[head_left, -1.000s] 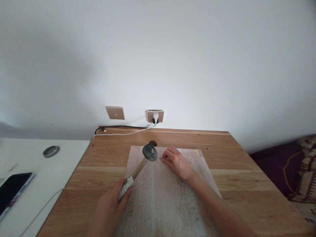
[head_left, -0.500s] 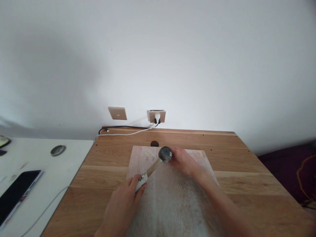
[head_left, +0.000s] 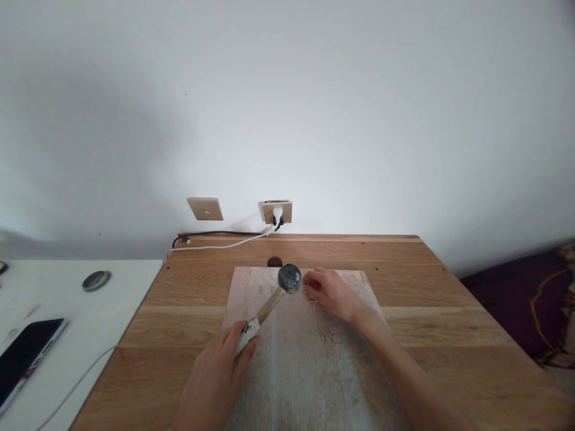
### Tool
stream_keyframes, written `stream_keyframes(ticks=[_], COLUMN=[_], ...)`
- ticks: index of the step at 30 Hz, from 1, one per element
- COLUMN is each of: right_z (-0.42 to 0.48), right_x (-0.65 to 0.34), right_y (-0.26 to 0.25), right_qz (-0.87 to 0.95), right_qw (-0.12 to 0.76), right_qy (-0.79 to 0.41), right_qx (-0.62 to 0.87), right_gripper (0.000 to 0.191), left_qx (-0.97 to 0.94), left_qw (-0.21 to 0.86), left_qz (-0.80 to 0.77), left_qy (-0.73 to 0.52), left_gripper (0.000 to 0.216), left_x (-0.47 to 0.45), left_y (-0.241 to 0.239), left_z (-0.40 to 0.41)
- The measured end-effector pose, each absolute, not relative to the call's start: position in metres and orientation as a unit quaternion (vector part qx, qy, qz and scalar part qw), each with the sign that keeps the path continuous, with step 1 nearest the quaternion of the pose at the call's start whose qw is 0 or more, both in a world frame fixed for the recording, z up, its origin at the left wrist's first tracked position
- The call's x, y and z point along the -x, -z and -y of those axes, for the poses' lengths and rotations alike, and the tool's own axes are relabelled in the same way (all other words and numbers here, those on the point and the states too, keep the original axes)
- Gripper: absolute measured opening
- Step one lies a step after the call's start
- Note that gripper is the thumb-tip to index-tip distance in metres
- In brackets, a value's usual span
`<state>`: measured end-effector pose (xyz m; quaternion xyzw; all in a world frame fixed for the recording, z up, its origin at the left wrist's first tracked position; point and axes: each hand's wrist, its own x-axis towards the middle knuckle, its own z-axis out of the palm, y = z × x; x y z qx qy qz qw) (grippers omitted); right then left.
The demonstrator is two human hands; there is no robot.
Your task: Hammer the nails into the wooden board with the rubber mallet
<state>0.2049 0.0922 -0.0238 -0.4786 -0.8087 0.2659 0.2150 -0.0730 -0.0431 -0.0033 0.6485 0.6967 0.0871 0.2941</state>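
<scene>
My left hand is wrapped round the pale, paint-smeared grip of a rubber mallet, whose dark round head is raised toward the far part of a whitish wooden board. Just right of that head, my right hand is closed in a pinch above the board. What its fingertips hold, if anything, is too small to make out. A couple of thin metal nails lie on the board, nearer to me than the right hand.
The board rests on a brown wooden table against a white wall. Cables run from a wall socket along the table's back edge. At left, a white table holds a phone and a grey round object.
The view has shifted slightly, so everything sits further left. A small gap now shows between the mallet head and my right hand's fingers. My left hand keeps its grip.
</scene>
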Motion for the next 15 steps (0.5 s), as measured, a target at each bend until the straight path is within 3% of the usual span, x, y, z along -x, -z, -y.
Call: stream_keyframes(ticks=[7, 15], right_z=[-0.079, -0.072], right_x=[-0.208, -0.207], right_y=[0.037, 0.051], right_qz=[0.788, 0.793], right_qw=[0.295, 0.325], right_qy=[-0.276, -0.252], right_qx=[0.466, 0.451], right_gripper=[0.013, 0.013], left_qx=[-0.636, -0.623], left_qw=[0.296, 0.311], left_qz=[-0.703, -0.707], left_qy=[-0.117, -0.126], left_gripper=[0.044, 0.049], left_x=[0.076, 0.075], left_y=[0.009, 0.009], left_z=[0.043, 0.041])
